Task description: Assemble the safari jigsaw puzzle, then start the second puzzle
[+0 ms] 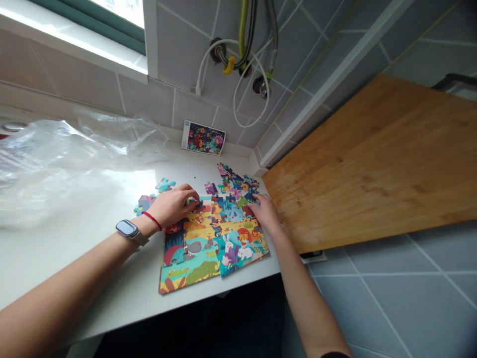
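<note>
A colourful animal jigsaw puzzle [201, 248] lies partly assembled on the white countertop, with hippo, rabbit and lion pictures. My left hand [175, 204], wearing a watch and red string, is at the puzzle's upper left. Its fingers are curled together at a dark puzzle piece [198, 204], partly hidden by them. At the upper right edge, my right hand [265, 213] pinches a green and dark blue puzzle piece [244, 200]. Loose pieces [234, 179] are heaped just beyond the puzzle. More loose pieces [145, 203] lie beside my left hand.
A picture card [203, 137] leans against the tiled wall at the back. Crumpled clear plastic [78, 154] covers the counter's left side. A wooden board [372, 169] stands close by my right arm. Hoses and a white cable [235, 94] hang on the wall above.
</note>
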{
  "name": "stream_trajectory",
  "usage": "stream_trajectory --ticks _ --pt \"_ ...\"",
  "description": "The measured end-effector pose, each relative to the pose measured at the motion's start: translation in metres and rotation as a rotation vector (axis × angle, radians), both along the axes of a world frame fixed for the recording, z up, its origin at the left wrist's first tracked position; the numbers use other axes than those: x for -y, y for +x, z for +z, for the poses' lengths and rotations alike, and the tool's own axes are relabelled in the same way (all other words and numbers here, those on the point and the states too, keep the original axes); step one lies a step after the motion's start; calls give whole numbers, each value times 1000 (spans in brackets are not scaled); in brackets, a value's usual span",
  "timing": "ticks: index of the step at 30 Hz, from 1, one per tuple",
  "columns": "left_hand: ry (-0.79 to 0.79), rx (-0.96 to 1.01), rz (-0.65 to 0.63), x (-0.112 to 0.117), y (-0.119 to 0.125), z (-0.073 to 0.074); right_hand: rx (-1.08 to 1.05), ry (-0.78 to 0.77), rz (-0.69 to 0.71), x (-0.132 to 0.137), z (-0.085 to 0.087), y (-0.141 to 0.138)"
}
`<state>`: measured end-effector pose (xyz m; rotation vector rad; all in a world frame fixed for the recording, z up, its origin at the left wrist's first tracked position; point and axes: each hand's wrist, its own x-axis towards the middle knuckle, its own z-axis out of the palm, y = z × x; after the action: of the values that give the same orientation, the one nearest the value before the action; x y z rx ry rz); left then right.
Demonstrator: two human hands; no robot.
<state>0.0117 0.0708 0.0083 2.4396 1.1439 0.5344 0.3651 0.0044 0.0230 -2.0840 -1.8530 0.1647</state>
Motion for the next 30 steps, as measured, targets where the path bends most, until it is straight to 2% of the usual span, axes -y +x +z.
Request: stream_trajectory --ticks 6,19,24,30 --pt "19 -29 -4 1 1 -2 -71 -212 50 20 -1 15" --pt "37 -62 42 3 2 -5 -475 -313 46 13 -11 34" --pt "57 -112 46 5 2 -6 -499 -317 46 15 -8 34" --pt "80 -145 49 6 2 -5 -495 -287 62 18 -13 36"
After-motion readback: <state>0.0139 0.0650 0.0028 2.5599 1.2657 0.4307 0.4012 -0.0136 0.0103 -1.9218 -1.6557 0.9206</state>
